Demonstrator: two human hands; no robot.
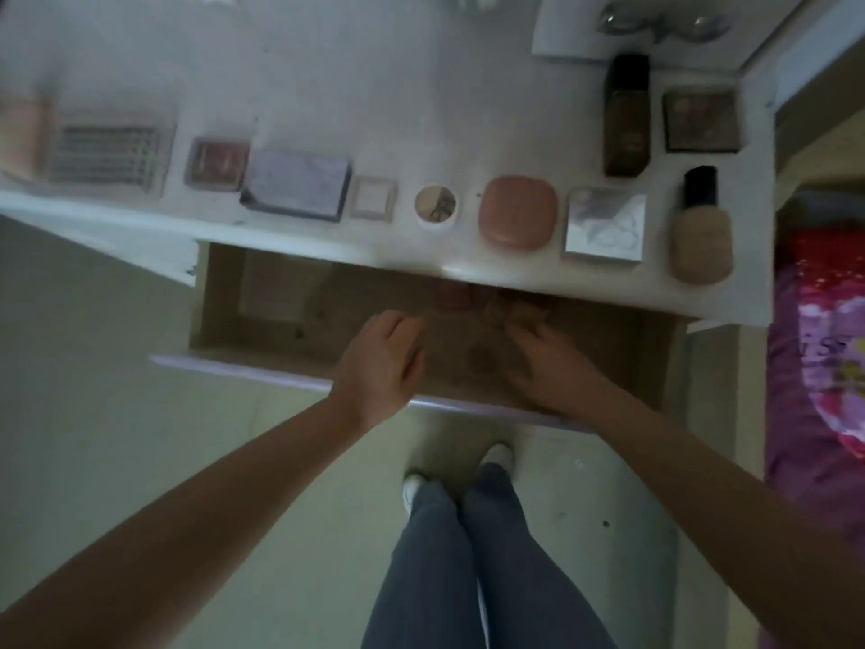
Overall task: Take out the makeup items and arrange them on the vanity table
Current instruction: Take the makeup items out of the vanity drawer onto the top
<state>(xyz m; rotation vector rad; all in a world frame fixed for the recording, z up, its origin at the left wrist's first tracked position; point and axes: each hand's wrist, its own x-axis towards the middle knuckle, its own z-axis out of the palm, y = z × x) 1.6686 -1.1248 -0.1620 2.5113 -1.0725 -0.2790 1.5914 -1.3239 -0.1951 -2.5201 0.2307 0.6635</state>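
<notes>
The vanity table [327, 77] carries a row of makeup: a lash tray [107, 154], a red blush [217, 163], a lilac palette [297, 185], a small white square case [373, 197], a round pot [435, 203], a pink compact [517, 213], a silver box [604, 227] and a beige foundation bottle [700, 227]. Behind these stand a dark bottle [627, 117] and a dark palette [700, 121]. Both hands are inside the open drawer [220, 297]. My left hand [379, 363] is loosely curled and holds nothing. My right hand [547, 363] touches small blurred items [515, 304].
A pinkish item [454, 295] lies at the drawer's back, under the tabletop edge. A bed with a pink-purple cover [819, 367] stands close on the right. My legs [468, 531] are right below the drawer front. A white tray with metal tools [655, 25] sits at the back right.
</notes>
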